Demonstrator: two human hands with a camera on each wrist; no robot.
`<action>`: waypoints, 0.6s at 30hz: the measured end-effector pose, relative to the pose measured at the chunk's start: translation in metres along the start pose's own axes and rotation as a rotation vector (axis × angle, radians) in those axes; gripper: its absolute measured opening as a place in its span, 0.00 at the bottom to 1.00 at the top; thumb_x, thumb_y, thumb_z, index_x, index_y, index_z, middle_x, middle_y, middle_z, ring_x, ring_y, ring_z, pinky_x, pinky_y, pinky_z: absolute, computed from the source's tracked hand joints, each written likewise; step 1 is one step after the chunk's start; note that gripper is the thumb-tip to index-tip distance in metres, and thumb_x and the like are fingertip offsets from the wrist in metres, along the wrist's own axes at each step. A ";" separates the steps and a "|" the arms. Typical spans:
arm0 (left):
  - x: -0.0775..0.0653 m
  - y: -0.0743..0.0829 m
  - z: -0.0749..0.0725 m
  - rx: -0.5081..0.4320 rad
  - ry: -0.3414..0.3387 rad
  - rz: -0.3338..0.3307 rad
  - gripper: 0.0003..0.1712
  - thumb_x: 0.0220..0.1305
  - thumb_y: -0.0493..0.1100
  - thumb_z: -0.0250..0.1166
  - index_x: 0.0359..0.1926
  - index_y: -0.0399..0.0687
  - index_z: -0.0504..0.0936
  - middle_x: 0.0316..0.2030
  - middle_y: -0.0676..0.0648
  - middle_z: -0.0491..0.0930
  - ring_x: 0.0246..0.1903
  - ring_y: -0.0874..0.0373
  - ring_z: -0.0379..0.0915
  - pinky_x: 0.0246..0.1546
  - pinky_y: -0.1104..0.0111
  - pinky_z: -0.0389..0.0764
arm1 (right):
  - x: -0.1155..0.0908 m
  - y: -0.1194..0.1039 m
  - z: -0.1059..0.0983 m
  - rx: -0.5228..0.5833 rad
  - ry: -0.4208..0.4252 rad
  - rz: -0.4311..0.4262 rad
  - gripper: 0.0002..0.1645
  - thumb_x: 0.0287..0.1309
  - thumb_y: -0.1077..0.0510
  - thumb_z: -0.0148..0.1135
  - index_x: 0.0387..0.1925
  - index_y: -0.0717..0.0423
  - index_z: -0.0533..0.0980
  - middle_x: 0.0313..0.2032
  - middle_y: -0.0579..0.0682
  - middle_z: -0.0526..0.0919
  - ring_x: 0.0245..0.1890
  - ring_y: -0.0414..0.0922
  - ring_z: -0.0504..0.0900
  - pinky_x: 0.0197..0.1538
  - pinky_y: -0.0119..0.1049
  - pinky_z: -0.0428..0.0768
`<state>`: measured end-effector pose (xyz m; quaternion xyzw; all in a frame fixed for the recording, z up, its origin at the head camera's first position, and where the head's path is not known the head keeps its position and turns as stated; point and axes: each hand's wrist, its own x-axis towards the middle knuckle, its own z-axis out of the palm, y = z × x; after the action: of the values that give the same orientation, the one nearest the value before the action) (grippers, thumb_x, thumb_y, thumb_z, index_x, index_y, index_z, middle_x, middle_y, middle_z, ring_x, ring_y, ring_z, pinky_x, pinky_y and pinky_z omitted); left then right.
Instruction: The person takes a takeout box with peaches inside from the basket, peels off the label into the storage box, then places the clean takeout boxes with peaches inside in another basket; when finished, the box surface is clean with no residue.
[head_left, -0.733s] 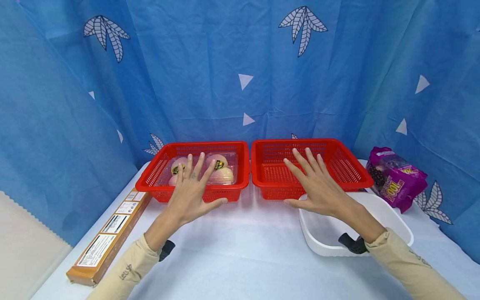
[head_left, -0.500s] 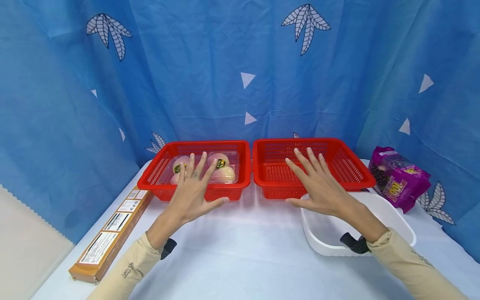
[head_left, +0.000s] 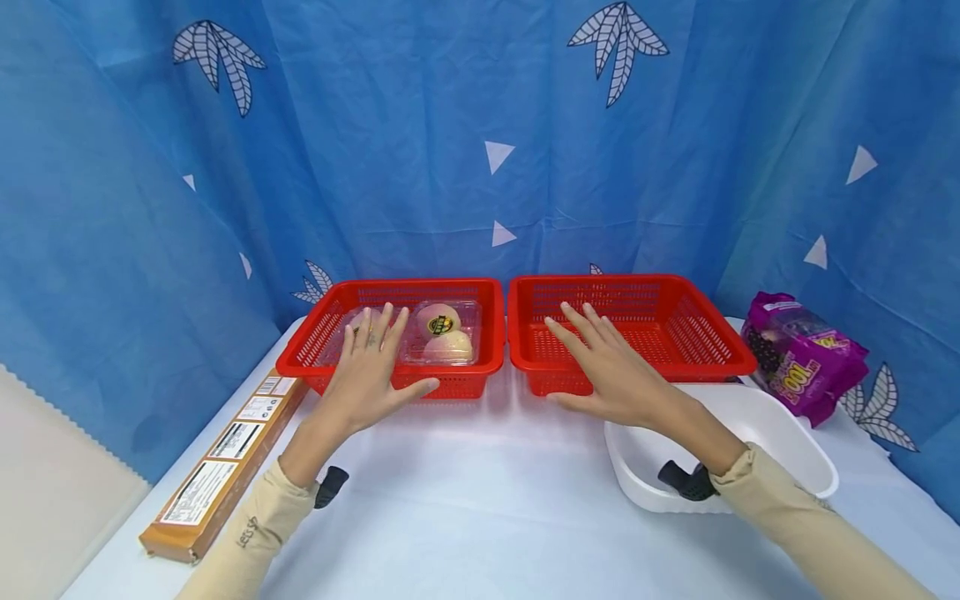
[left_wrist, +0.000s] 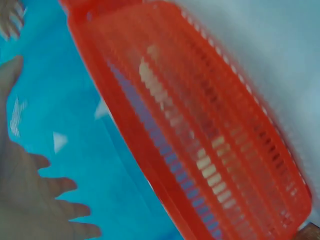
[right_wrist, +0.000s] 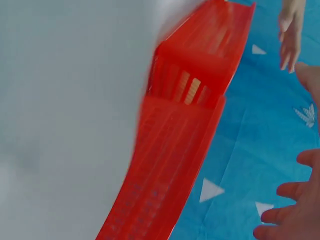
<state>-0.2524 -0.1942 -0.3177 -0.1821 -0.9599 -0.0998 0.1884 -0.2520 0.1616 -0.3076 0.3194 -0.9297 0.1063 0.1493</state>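
My left hand [head_left: 363, 379] is held in the air with its fingers spread, in front of the left red basket [head_left: 420, 285]. Inside that basket lies a clear plastic pack of round pink and yellowish fruit [head_left: 450, 343] with dark stickers, partly hidden behind my fingers. My right hand [head_left: 618, 375], spread as well, hovers before the right red basket [head_left: 648, 337], whose slotted floor shows. Neither hand holds anything. In the left wrist view, the left palm and fingers [left_wrist: 60, 185] show apart from the basket wall [left_wrist: 190, 125]; the right wrist view shows the right fingers [right_wrist: 290, 190] likewise apart.
A white plastic tub [head_left: 652, 500] stands under my right forearm. To its right, at the back, leans a purple printed bag [head_left: 806, 371]. A long brown box [head_left: 225, 462] lies along the table's left edge. Blue curtains [head_left: 420, 150] hang behind the baskets.
Both hands have shifted slightly left, fingers still spread, uncovering more of the fruit pack. The camera view has shifted slightly. The baskets, tub, bag and box stay in place.
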 end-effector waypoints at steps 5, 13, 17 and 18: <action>0.004 -0.033 -0.007 -0.086 -0.064 -0.145 0.64 0.52 0.73 0.60 0.76 0.45 0.40 0.74 0.35 0.40 0.72 0.33 0.28 0.67 0.37 0.33 | 0.025 -0.009 0.001 0.138 -0.056 0.024 0.59 0.50 0.34 0.66 0.76 0.44 0.46 0.75 0.52 0.43 0.74 0.56 0.42 0.59 0.61 0.69; -0.002 -0.086 -0.010 -0.138 -0.121 -0.323 0.66 0.54 0.73 0.59 0.74 0.33 0.38 0.72 0.27 0.37 0.69 0.26 0.25 0.62 0.32 0.32 | 0.078 -0.019 0.001 0.285 -0.167 0.068 0.56 0.54 0.37 0.64 0.75 0.49 0.47 0.74 0.54 0.47 0.73 0.54 0.49 0.63 0.59 0.67; -0.005 -0.103 -0.007 -0.152 -0.178 -0.384 0.69 0.53 0.75 0.57 0.73 0.30 0.36 0.71 0.25 0.35 0.68 0.24 0.23 0.61 0.30 0.32 | 0.100 -0.023 0.003 0.334 -0.241 0.151 0.55 0.54 0.37 0.64 0.74 0.54 0.49 0.72 0.56 0.53 0.70 0.55 0.57 0.63 0.58 0.68; -0.005 -0.106 -0.006 -0.159 -0.191 -0.396 0.69 0.53 0.75 0.57 0.72 0.29 0.36 0.71 0.25 0.34 0.68 0.24 0.23 0.61 0.30 0.32 | 0.106 -0.024 0.004 0.348 -0.256 0.166 0.55 0.54 0.38 0.64 0.74 0.55 0.50 0.72 0.57 0.54 0.69 0.55 0.58 0.62 0.57 0.69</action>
<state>-0.2868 -0.2945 -0.3273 -0.0133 -0.9795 -0.1924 0.0585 -0.3174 0.0819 -0.2721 0.2735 -0.9318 0.2357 -0.0364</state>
